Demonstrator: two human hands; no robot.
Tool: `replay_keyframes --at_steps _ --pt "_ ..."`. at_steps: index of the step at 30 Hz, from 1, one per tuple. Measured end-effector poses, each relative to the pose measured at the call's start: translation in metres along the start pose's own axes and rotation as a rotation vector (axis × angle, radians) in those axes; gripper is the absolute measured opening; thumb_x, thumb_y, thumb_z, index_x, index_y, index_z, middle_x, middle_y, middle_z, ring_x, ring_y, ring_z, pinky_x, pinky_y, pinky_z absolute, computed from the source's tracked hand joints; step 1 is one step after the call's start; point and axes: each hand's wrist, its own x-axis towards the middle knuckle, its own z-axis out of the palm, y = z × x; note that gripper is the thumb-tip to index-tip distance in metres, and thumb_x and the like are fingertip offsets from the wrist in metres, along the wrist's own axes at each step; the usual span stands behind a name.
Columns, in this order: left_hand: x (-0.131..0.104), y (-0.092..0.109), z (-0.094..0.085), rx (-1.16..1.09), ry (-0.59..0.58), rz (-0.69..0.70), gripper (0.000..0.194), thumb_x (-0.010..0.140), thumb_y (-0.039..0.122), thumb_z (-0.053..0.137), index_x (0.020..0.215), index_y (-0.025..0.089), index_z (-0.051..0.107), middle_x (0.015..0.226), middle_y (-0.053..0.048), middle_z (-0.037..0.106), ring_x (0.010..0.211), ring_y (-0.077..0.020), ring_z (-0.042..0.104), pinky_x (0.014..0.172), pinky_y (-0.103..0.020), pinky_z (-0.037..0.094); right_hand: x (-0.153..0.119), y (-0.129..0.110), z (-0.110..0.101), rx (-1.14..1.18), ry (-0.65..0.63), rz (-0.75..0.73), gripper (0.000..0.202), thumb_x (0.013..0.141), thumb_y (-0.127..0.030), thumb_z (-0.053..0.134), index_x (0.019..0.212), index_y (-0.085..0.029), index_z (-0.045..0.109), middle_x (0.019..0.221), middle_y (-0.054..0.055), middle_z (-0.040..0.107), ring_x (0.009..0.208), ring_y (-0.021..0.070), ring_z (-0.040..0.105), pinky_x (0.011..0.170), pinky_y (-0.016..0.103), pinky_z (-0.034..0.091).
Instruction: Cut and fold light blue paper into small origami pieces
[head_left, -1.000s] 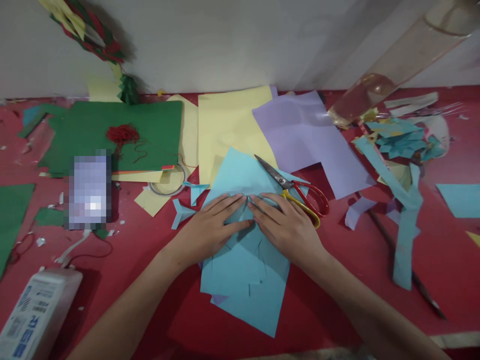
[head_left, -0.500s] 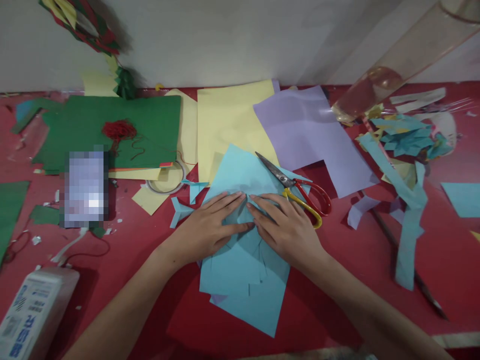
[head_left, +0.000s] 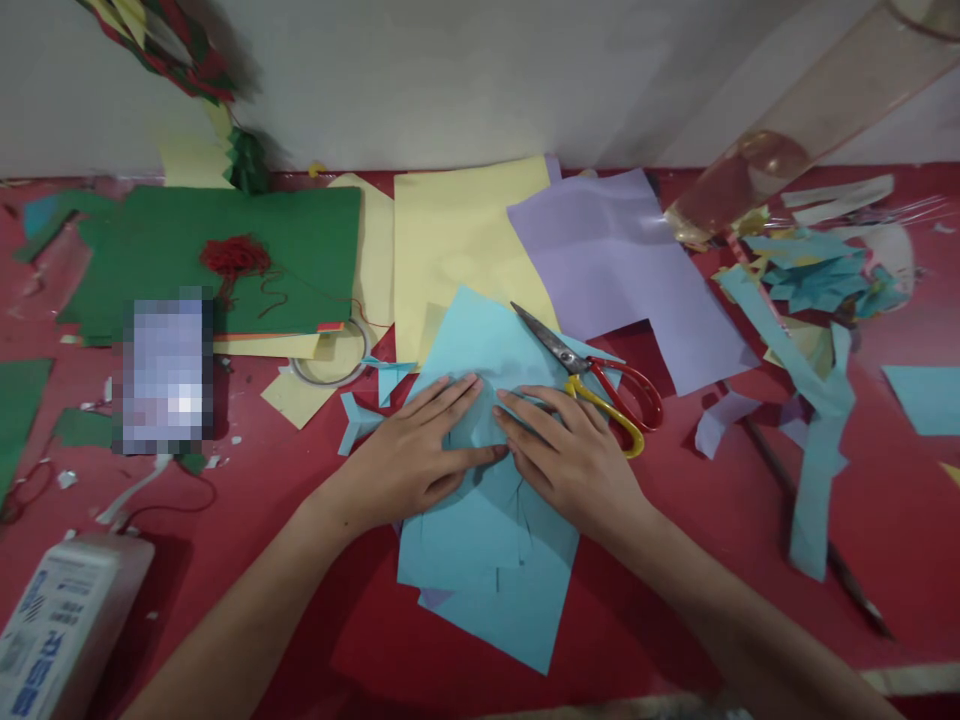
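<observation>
Light blue paper sheets (head_left: 472, 545) lie layered in the middle of the table, with cut edges showing near the bottom. My left hand (head_left: 416, 455) rests flat on them, fingers stretched forward and thumb pointing right. Facing it, my right hand (head_left: 566, 450) presses on the same paper with fingers spread toward the left. The fingertips are close together, and the paper beneath them is partly hidden. Scissors (head_left: 577, 365) with red and yellow handles lie just beyond my right hand. Two small folded blue paper pieces (head_left: 358, 424) sit beside my left hand.
Yellow paper (head_left: 465, 240) and purple paper (head_left: 630, 260) lie at the back. Left are green paper (head_left: 300, 230) with red yarn (head_left: 234, 258), a tape roll (head_left: 330, 380), a blurred phone (head_left: 166, 370) and a white box (head_left: 75, 610). A brush (head_left: 840, 570) and paper scraps lie right.
My left fingers have shifted slightly left and forward, widening the gap to my right fingertips. My right hand stays nearly in place on the blue paper.
</observation>
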Motion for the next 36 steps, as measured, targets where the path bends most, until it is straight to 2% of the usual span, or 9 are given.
replay_keyframes --at_steps 20,28,36 --pt "-0.002 -0.0012 0.0005 0.013 -0.031 -0.005 0.047 0.088 0.014 0.062 0.13 0.035 0.057 0.163 -0.005 0.021 0.15 -0.0325 0.021 0.117 -0.057 0.032 -0.0007 0.0016 0.0008 0.085 -0.006 0.028 0.031 0.095 -0.018 0.053 0.124 -0.02 0.064 0.134 0.004 0.064 0.122 0.0281 0.053 0.092 0.045 0.047" --pt "-0.001 -0.0021 0.0016 0.013 -0.042 0.005 0.046 0.09 0.015 0.059 0.132 0.035 0.056 0.165 -0.007 0.015 0.149 -0.0341 0.02 0.117 -0.058 0.031 -0.002 0.0012 0.0017 0.097 0.009 0.033 0.03 0.095 -0.018 0.054 0.122 -0.019 0.066 0.133 0.005 0.065 0.122 0.0281 0.054 0.093 0.045 0.047" --pt "-0.0017 -0.001 -0.0005 0.025 -0.056 0.002 0.045 0.091 0.015 0.058 0.132 0.034 0.056 0.164 -0.009 0.016 0.15 -0.0333 0.02 0.118 -0.056 0.029 -0.001 0.002 0.0017 0.093 0.007 0.032 0.029 0.095 -0.019 0.054 0.122 -0.019 0.066 0.133 0.003 0.065 0.121 0.0289 0.054 0.094 0.046 0.047"
